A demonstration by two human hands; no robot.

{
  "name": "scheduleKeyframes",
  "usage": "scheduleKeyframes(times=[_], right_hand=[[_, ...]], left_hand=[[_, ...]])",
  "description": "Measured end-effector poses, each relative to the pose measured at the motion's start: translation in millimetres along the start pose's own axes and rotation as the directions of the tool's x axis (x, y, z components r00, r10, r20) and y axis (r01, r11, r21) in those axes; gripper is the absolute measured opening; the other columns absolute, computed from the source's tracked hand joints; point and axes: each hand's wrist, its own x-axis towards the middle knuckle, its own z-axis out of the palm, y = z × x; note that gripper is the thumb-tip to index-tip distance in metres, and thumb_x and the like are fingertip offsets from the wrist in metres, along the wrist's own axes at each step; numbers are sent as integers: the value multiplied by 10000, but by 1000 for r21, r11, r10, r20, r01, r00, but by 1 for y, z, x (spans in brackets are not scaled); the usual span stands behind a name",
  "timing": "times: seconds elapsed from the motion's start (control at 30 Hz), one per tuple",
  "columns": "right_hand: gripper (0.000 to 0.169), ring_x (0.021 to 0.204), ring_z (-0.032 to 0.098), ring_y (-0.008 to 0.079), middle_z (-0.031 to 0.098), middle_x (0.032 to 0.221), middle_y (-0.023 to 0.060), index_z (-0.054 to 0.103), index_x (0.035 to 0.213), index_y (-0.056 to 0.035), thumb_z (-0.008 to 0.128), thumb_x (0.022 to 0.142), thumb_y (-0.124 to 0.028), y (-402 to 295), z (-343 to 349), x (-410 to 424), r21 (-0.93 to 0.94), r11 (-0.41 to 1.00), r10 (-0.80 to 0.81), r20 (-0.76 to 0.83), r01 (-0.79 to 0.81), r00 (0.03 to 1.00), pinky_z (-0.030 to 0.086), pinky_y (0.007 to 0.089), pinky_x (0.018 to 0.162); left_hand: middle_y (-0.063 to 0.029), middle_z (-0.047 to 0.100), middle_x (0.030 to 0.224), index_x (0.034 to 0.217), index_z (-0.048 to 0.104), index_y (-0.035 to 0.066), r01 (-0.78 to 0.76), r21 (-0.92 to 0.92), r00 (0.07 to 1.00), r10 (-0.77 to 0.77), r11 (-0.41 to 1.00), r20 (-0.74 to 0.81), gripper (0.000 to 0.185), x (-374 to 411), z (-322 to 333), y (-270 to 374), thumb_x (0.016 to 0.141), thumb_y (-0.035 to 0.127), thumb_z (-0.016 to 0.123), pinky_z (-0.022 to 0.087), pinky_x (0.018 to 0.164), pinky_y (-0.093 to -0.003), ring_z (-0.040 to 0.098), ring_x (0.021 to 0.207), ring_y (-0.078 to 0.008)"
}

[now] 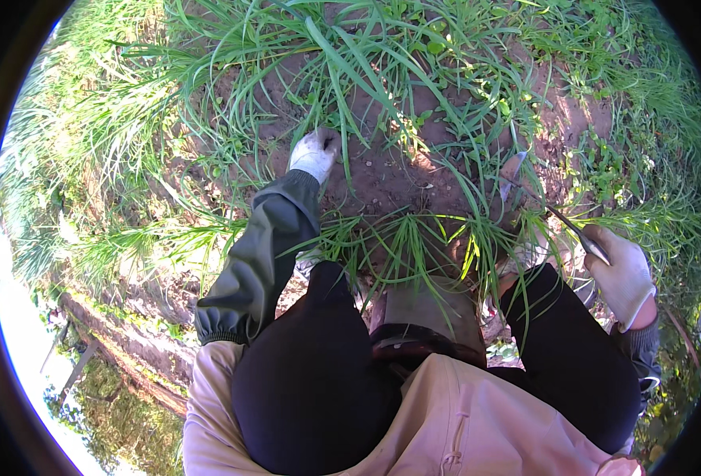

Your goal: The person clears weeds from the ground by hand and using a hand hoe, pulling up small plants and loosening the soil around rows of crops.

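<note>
My right hand [624, 272], in a white knit glove, grips the handle of a small hand hoe [566, 225]. The tool points up and left, its metal blade [512, 174] among the leaves just above the soil. My left hand [316, 153], also gloved and below a dark green sleeve cover [267, 238], is low over the bare soil [380, 172]. Its fingers are curled down beside long green leaves; whether they hold anything is hidden. A row of narrow-leaved, chive-like plants [410, 238] grows between my knees and that soil.
Denser long-leaved plants [327, 53] stand ahead, with small broad-leaved weeds [437, 44] among them. Under me is a low seat-like object [428, 309], between my black-trousered legs [315, 381]. A brown raised edge [124, 357] runs along the lower left.
</note>
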Motion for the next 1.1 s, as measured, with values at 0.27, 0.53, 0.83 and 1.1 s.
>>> scheduleKeyframes(times=[0.27, 0.53, 0.83, 1.1], right_hand=[[341, 827, 593, 351, 608, 865, 208, 574, 1001, -6, 534, 687, -134, 11, 9, 4, 24, 999, -24, 18, 23, 1000, 459, 380, 739], [347, 863, 596, 335, 612, 914, 203, 564, 1009, 17, 540, 677, -82, 15, 12, 3, 39, 999, -3, 26, 2, 1000, 458, 356, 772], [353, 884, 594, 328, 612, 943, 202, 561, 1016, 29, 530, 682, -81, 16, 14, 3, 72, 997, 14, 32, -17, 999, 451, 346, 796], [352, 887, 590, 338, 609, 939, 213, 559, 1013, 38, 529, 686, -90, 15, 8, -1, 62, 996, 56, 46, -59, 997, 448, 354, 797]], left_hand=[[-147, 565, 917, 915, 572, 101, -100, 452, 989, 139, 887, -54, 229, -3, 14, 14, 758, 268, 567, 472, 706, -435, 578, 829, -330], [-128, 554, 930, 956, 571, 97, -199, 542, 980, 170, 817, 104, 299, 17, 8, 17, 733, 296, 582, 477, 697, -417, 580, 833, -309], [-147, 568, 904, 895, 593, 93, -330, 524, 944, 265, 785, 198, 180, 8, 19, 24, 791, 210, 503, 481, 715, -440, 583, 846, -320], [-175, 588, 948, 934, 599, 71, -250, 579, 954, 94, 776, 286, 212, 28, 26, 58, 817, 188, 468, 487, 741, -413, 590, 868, -326]])
